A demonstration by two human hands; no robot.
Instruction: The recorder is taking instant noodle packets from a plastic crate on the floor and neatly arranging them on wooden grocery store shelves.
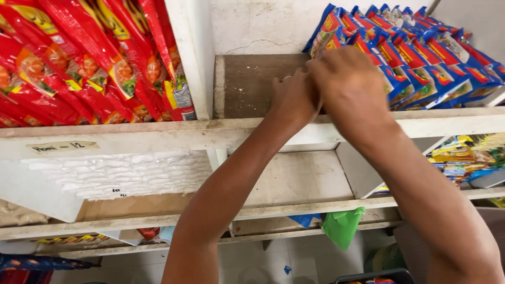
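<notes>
Both my hands reach into the top shelf compartment [247, 84], whose wooden floor is bare on the left. My right hand [344, 84] presses against the left end of a row of blue and red snack packets [421, 58] that stand on edge. My left hand [294, 97] sits just left of it and partly under it, its fingers hidden. I cannot tell whether either hand grips a packet.
Red snack packets [89, 58] fill the compartment to the left, behind a white divider [192, 52]. White bagged goods [121, 173] lie on the shelf below. Yellow packets [463, 155] sit lower right. A green bag [342, 226] hangs near the bottom shelf.
</notes>
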